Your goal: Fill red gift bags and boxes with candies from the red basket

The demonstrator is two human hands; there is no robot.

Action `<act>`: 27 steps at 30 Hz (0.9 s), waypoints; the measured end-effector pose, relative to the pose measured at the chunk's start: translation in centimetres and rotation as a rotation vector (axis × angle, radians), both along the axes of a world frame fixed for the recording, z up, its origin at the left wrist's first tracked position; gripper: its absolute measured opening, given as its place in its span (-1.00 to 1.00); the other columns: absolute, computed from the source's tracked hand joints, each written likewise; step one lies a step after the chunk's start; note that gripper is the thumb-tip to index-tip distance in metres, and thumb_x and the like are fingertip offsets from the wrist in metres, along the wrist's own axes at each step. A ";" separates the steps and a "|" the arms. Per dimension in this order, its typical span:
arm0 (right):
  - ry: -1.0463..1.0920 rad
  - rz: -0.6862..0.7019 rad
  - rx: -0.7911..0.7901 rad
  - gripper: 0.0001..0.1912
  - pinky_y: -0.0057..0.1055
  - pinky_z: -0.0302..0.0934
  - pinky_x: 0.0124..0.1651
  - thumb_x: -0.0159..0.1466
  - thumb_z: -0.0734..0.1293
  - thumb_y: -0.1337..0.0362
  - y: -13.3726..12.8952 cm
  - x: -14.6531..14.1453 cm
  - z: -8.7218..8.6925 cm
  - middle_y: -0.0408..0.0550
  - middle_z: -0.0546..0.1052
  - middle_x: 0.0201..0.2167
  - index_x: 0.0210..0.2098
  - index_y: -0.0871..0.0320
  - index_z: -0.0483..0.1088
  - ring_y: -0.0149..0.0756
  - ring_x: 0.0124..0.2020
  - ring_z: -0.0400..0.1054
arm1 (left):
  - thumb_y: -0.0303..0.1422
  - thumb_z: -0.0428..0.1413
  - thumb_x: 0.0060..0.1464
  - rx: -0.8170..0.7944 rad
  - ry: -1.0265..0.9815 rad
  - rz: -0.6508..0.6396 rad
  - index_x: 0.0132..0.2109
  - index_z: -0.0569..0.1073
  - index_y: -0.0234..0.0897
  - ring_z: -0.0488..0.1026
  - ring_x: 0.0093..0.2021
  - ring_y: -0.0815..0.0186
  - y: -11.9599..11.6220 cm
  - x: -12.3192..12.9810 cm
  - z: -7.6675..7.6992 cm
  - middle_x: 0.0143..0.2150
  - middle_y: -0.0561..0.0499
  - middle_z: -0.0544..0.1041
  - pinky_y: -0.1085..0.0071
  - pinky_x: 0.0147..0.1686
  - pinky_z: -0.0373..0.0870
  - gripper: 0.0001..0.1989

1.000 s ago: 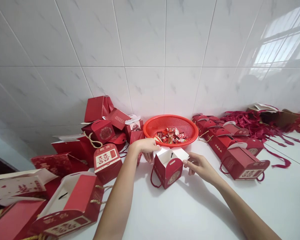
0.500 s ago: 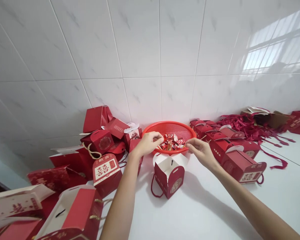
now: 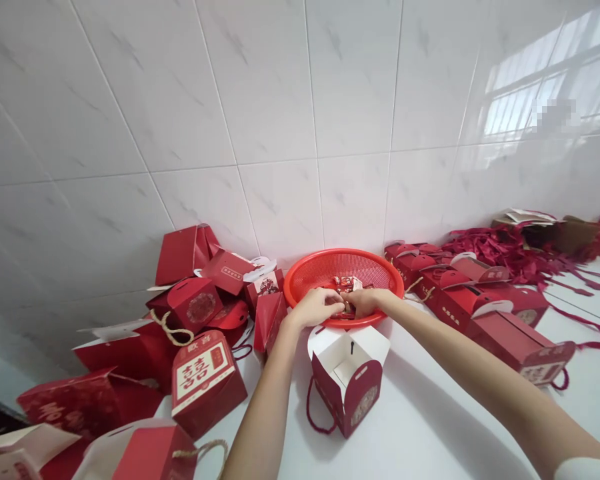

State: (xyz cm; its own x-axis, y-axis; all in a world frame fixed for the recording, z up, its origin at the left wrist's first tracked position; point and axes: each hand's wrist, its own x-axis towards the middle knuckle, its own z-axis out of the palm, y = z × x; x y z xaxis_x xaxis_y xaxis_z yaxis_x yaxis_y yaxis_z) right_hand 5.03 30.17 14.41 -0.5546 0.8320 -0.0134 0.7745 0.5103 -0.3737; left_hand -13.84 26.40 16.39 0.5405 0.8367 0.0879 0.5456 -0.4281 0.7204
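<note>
Nearest, at the lower left, a red box with a rope handle (image 3: 150, 453) is cut off by the picture's edge, and beyond it a box with a cream label (image 3: 207, 380) sits on the white worktop (image 3: 390, 453). In the middle an open box (image 3: 347, 403) stands upright, its pale flaps spread and its pale inside showing, a dark red cord (image 3: 310, 410) looping from one side. It looks like thin, light card: stiff enough to stand, but likely to crease if squeezed, so the lower side walls or the cord seem better holds than the flaps.

Just beyond the box, both hands are in the red basket (image 3: 341, 261), over the small wrapped sweets (image 3: 347, 283) lying in its bottom. The left hand (image 3: 317, 307) has its thumb and fingers curved in narrowly at the sweets; whether one is pinched there I cannot tell. The right hand (image 3: 367, 301) dips in from the other side, its fingers mostly hidden, so their hold cannot be told either. The sweets should be light and firm, with slick wrappers that may slide, best pinched across the body by the fingertips.

A heap of red boxes (image 3: 200, 300) lies left of the basket, and closed boxes (image 3: 445, 293) line up to its right. Farther off are crimson ribbons (image 3: 500, 250) against the tiled wall (image 3: 275, 87).
</note>
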 end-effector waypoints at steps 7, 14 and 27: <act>-0.057 0.006 -0.057 -0.67 -0.39 0.18 -0.41 -0.09 0.42 0.44 -0.8 0.1 0.4 -0.05 0.56 -0.43 -0.29 0.12 0.53 -0.18 -0.41 0.42 | -0.36 0.10 0.06 -0.197 -0.116 0.069 -0.22 0.56 -0.35 0.57 -0.33 0.24 0.9 0.3 -1.0 -0.27 -0.10 0.63 0.38 -0.29 0.49 -0.80; 0.403 0.014 -0.080 -0.79 -0.37 0.27 -0.29 0.02 0.28 0.38 -1.5 1.3 1.1 -0.11 0.56 -0.54 -0.42 0.18 0.57 -0.24 -0.42 0.44 | -0.47 0.07 0.10 -0.110 -0.183 0.233 -0.13 0.55 -0.35 0.56 -0.25 0.26 0.5 0.7 -0.9 -0.13 -0.15 0.61 0.46 -0.33 0.48 -0.78; 0.873 -0.127 0.004 -0.85 -0.24 0.36 -0.05 0.09 0.34 0.31 -1.8 1.8 1.0 0.00 0.64 -0.31 -0.36 0.18 0.53 -0.19 -0.21 0.51 | -0.36 0.17 0.11 -0.052 -0.254 0.153 -0.10 0.55 -0.37 0.56 -0.16 0.22 0.2 1.0 -0.6 -0.12 -0.15 0.63 0.42 -0.19 0.45 -0.77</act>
State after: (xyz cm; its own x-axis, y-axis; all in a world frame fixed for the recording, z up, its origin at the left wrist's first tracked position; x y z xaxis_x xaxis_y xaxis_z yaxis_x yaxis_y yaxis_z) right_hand 6.86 28.39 15.36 -0.2684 0.8873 0.3750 0.2644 0.4422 -0.8571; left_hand -12.81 26.57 15.77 0.3743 0.9136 0.1586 0.4004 -0.3136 0.8610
